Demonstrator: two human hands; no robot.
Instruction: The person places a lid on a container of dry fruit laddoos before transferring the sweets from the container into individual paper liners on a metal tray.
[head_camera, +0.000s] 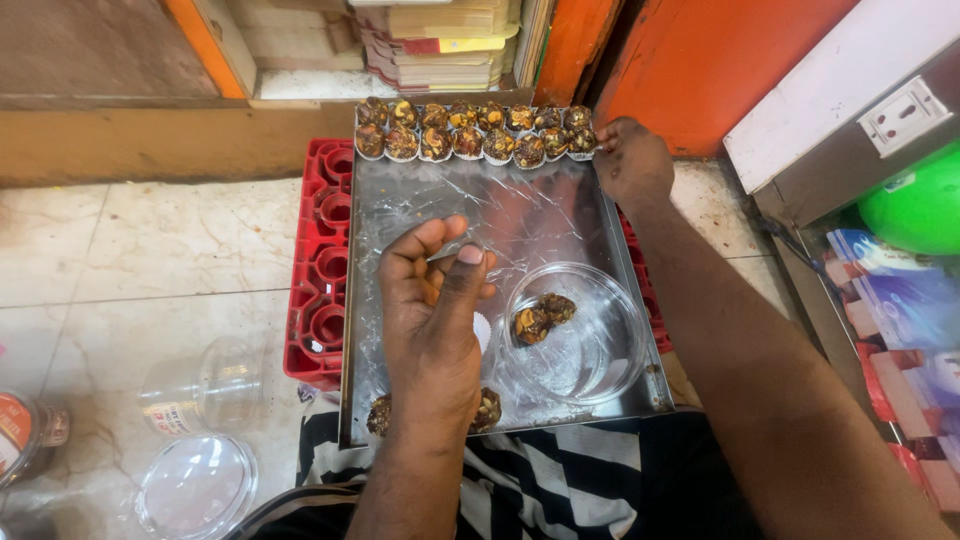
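Sweets, small dark clusters studded with nuts and set in paper cups, stand in two rows along the far edge of a steel tray. The tray rests on a red plastic crate, its near edge over the person's lap, where striped cloth shows.

The right hand reaches to the far right corner of the tray, fingers curled at the end sweet of the rows; whether it grips that sweet cannot be told. The left hand hovers over the middle of the tray, fingers bent inward and thumb raised, with a small pale paper cup showing just beside the palm. What it pinches, if anything, is hidden behind the fingers.

A clear round plastic container sits on the tray's near right part and holds two sweets. Two more sweets lie at the near edge, partly covered by the left wrist.

On the marble floor to the left stand an open clear tub and a clear lid. Stacked books lie beyond the tray. A metal cabinet with a wall socket stands to the right, above a green balloon and packaged goods.
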